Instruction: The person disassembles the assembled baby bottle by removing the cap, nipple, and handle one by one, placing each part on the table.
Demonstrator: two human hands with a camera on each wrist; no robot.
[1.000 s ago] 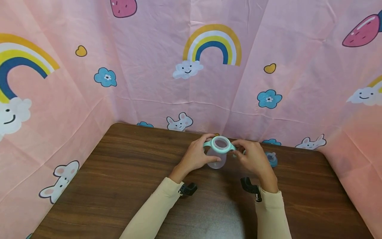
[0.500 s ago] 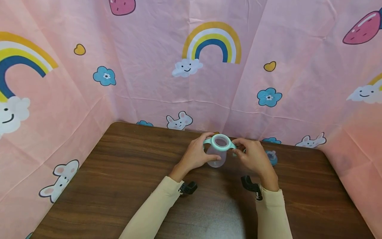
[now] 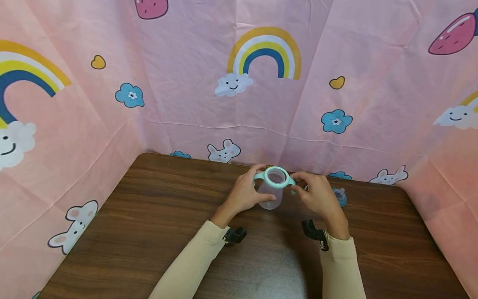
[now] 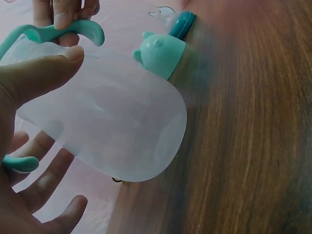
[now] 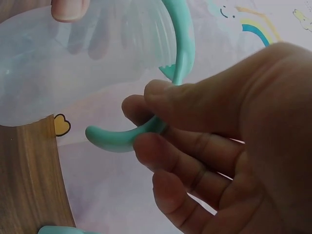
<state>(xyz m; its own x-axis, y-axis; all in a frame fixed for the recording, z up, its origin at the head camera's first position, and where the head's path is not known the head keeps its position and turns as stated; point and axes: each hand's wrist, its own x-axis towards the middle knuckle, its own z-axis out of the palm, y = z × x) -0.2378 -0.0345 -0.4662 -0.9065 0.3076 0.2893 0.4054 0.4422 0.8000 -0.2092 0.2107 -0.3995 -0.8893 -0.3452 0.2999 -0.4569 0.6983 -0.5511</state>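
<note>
A translucent baby bottle (image 3: pixel 270 193) stands mouth up near the back of the table, tilted sideways in both wrist views. Around its neck is a mint green ring with two curved handles (image 3: pixel 276 186). My left hand (image 3: pixel 243 194) grips the bottle body, thumb (image 4: pixel 48 68) across the near side and fingers behind. With thumb and fingers, my right hand (image 3: pixel 318 196) pinches the right-hand handle (image 5: pixel 113 140). Inside the ring, the bottle's rim shows with a thin dark gap at its right.
On the table (image 3: pixel 168 216), behind my right hand, sit a mint animal-faced cap (image 4: pixel 161 54) and a teal collar with a clear nipple (image 3: pixel 340 197). A pink printed cloth (image 3: pixel 186 83) hangs along the table's back and sides.
Both hands keep their hold with hardly any movement. A dark gap now shows between the bottle's rim and the ring's right side. The head view has shifted slightly.
</note>
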